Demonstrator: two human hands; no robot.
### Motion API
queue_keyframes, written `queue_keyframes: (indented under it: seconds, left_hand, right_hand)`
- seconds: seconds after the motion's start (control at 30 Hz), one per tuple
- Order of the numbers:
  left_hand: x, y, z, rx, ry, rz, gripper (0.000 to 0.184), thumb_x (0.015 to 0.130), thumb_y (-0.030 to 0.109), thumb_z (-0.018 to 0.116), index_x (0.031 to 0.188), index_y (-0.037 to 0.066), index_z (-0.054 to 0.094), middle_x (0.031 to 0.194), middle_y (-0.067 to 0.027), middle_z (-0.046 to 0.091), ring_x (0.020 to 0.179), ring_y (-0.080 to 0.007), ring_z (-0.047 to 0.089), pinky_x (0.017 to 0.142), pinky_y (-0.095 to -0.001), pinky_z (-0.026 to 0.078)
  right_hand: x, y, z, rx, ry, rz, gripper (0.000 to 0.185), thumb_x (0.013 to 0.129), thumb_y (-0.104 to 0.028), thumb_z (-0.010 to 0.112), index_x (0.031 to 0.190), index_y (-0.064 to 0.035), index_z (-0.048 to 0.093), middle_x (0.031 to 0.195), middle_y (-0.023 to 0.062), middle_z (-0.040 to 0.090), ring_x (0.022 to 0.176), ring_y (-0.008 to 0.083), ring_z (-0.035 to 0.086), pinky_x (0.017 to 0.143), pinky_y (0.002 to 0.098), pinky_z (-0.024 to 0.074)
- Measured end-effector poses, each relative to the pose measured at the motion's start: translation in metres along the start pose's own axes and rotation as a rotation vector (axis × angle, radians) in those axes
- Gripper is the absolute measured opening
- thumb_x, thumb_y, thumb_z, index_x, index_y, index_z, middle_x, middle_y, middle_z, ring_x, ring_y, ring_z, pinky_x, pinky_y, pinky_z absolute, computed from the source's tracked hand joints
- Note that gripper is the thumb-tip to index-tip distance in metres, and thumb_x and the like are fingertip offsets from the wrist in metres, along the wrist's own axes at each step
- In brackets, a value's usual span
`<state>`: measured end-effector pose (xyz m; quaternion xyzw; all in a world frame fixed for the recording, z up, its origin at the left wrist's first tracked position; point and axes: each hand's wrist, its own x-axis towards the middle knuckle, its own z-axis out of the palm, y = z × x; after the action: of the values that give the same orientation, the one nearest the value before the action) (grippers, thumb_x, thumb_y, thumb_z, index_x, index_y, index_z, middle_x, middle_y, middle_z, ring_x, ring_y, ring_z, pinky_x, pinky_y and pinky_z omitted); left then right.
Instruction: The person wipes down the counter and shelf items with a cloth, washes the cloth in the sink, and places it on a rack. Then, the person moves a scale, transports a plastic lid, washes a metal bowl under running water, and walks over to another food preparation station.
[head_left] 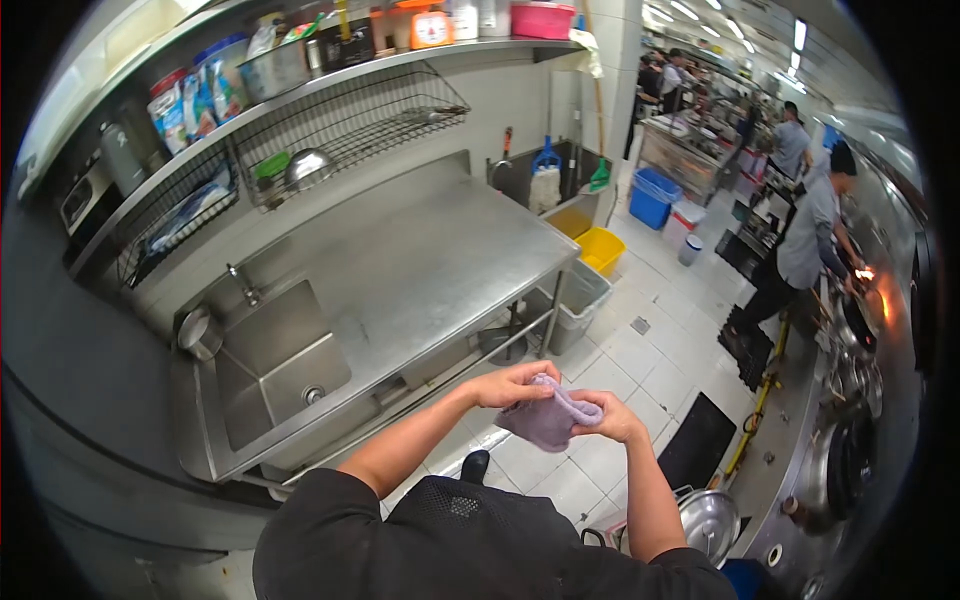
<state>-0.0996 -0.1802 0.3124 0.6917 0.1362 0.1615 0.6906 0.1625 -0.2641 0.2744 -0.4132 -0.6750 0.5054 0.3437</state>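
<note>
Pinching: left hand [518, 385] and right hand [608, 417], each grip on lilac cloth [540, 425].
Tabletop [420, 260]: steel, with sink [260, 355].
Floor [625, 365]: black mat [697, 442], grey bin [580, 310], yellow bin [601, 252].
Stove [795, 470]: pans [856, 322], co-worker [803, 235].

Cloth [538, 426]: soft-looking textile, matt, slightly rough. Bench [430, 255]: smooth metal, satin sheen. Sink [262, 385]: metal, dull sheen. Round lid [708, 522]: polished metal, glossy. Yellow bin [603, 248]: smooth plastic. Floor tiles [597, 482]: smooth, faintly glossy.

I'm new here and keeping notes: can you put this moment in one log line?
left fingers: holding purple cloth | right fingers: holding same cloth | cloth: raised above tiled floor | nearby: steel counter
</note>
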Motion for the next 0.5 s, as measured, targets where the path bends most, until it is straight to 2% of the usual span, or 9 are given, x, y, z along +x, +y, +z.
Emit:
queue_keyframes:
  seconds: [0.07,0.1,0.2,0.27,0.33,0.37,0.4,0.47,0.5]
  left_hand:
    - [-0.015,0.004,-0.011,0.090,0.073,-0.056,0.028,0.097,0.034,0.055,0.112,0.010,0.051,0.099,0.0040,0.051,0.095,-0.0064,0.046,0.082,-0.0252,0.039]
    - [-0.026,0.007,-0.018,0.095,0.142,-0.028,0.030,0.097,0.035,0.056,0.115,0.011,0.051,0.099,0.0044,0.051,0.095,-0.0069,0.047,0.081,-0.0257,0.040]
    - [-0.063,0.015,-0.032,-0.149,0.296,-0.062,0.031,0.096,0.034,0.058,0.116,0.011,0.052,0.100,0.0043,0.051,0.095,-0.0073,0.048,0.080,-0.0254,0.040]
    - [-0.075,0.023,-0.034,-0.274,0.320,-0.052,0.031,0.096,0.031,0.058,0.118,0.011,0.052,0.103,0.0031,0.054,0.096,-0.0081,0.051,0.081,-0.0257,0.042]
    - [-0.080,0.039,-0.048,-0.388,0.337,0.035,0.032,0.096,0.027,0.058,0.121,0.009,0.050,0.104,0.0004,0.056,0.098,-0.0101,0.055,0.084,-0.0282,0.045]
    - [-0.078,0.035,-0.067,-0.359,0.331,0.167,0.038,0.096,0.032,0.057,0.123,0.007,0.049,0.114,-0.0028,0.059,0.107,-0.0133,0.057,0.089,-0.0341,0.048]
    - [-0.075,0.048,-0.077,-0.362,0.335,0.166,0.038,0.096,0.032,0.057,0.123,0.007,0.049,0.114,-0.0028,0.059,0.107,-0.0133,0.057,0.089,-0.0341,0.048]
    - [-0.068,0.069,-0.095,-0.581,0.184,0.484,0.052,0.098,0.045,0.048,0.128,0.003,0.047,0.125,-0.0105,0.057,0.114,-0.0213,0.057,0.097,-0.0428,0.047]
    - [-0.062,0.065,-0.097,-0.583,0.185,0.482,0.052,0.098,0.045,0.048,0.128,0.003,0.047,0.125,-0.0105,0.057,0.114,-0.0213,0.057,0.097,-0.0428,0.047]
  right_hand:
    - [0.018,-0.002,0.008,0.153,-0.107,0.070,0.045,0.075,-0.008,0.079,0.117,-0.0017,0.062,0.104,0.0018,0.066,0.094,0.0123,0.060,0.082,0.0280,0.0481]
    - [0.024,-0.011,0.015,0.205,0.006,0.014,0.030,0.079,-0.010,0.076,0.106,-0.0007,0.067,0.095,0.0006,0.067,0.085,0.0104,0.060,0.079,0.0260,0.0480]
    - [0.044,-0.023,0.024,0.398,0.096,-0.060,0.021,0.084,-0.013,0.071,0.101,-0.0015,0.066,0.088,-0.0005,0.063,0.080,0.0081,0.056,0.072,0.0233,0.0455]
    - [0.056,-0.041,0.027,0.360,0.082,-0.093,0.018,0.087,-0.014,0.068,0.099,-0.0025,0.063,0.086,-0.0018,0.061,0.078,0.0065,0.054,0.069,0.0223,0.0434]
    - [0.078,-0.062,0.029,0.318,0.075,-0.125,0.015,0.089,-0.016,0.065,0.096,-0.0035,0.061,0.083,-0.0031,0.058,0.075,0.0049,0.052,0.066,0.0212,0.0413]
    - [0.091,-0.071,0.029,0.409,0.106,-0.176,0.015,0.090,-0.017,0.064,0.096,-0.0044,0.059,0.082,-0.0043,0.056,0.074,0.0039,0.050,0.064,0.0206,0.0396]
    - [0.103,-0.081,0.029,0.501,0.138,-0.226,0.015,0.092,-0.018,0.063,0.097,-0.0054,0.056,0.082,-0.0054,0.054,0.074,0.0028,0.048,0.062,0.0200,0.0379]
    - [0.127,-0.114,0.029,0.549,0.160,-0.240,0.016,0.093,-0.019,0.062,0.098,-0.0052,0.056,0.084,-0.0048,0.055,0.075,0.0028,0.049,0.063,0.0198,0.0385]
    - [0.136,-0.123,0.030,0.594,0.184,-0.259,0.017,0.094,-0.020,0.061,0.100,-0.0051,0.055,0.086,-0.0041,0.056,0.076,0.0027,0.049,0.064,0.0196,0.0391]
